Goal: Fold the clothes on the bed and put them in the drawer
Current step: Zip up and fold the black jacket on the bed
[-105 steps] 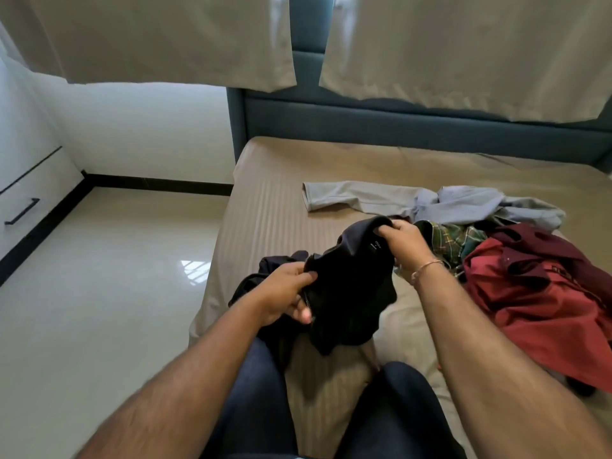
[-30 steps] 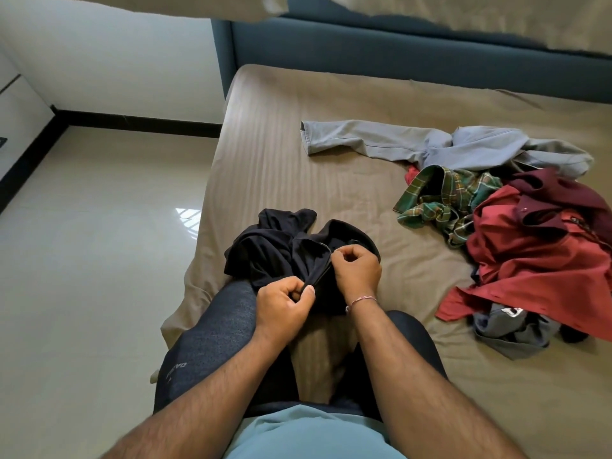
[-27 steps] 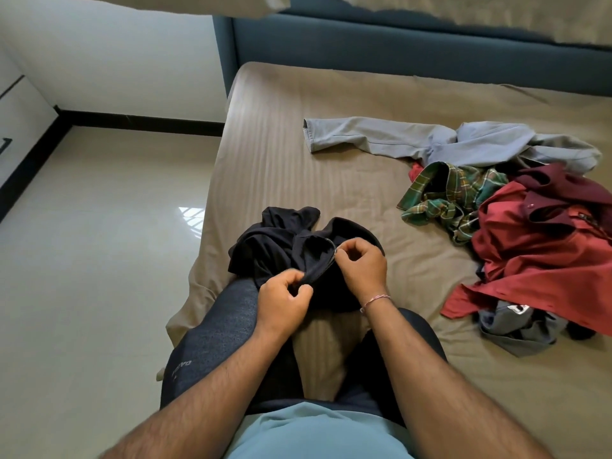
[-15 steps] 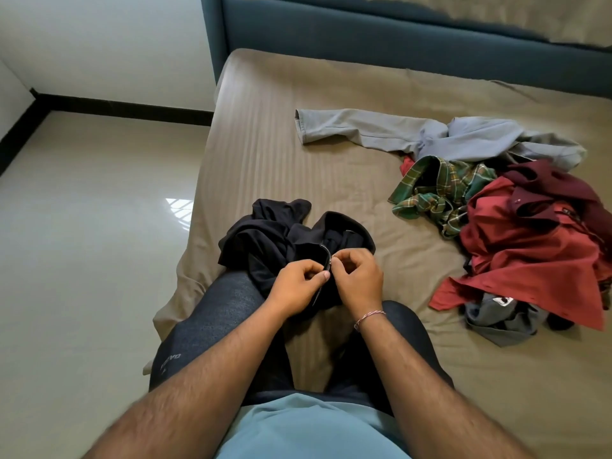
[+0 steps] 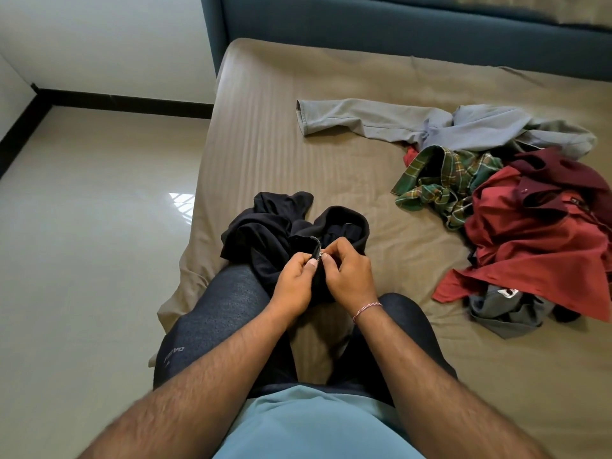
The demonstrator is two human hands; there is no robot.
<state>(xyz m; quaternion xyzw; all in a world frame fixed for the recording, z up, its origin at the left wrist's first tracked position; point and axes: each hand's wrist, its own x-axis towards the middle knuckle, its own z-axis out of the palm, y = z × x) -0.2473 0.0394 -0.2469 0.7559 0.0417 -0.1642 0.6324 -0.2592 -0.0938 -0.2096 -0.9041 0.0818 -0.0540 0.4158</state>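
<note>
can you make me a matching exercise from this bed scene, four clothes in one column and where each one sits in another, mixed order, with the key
Things:
1. black garment
2. grey trousers
3. green plaid shirt
4. red shirt

Places:
A. stretched out nearest the headboard
B. at the bed's right side, heaped over a grey item
C. pinched at its zip by both hands, over the left knee
D. crumpled between the grey and red clothes

Pairs: 1-C, 2-A, 3-D, 4-B
</note>
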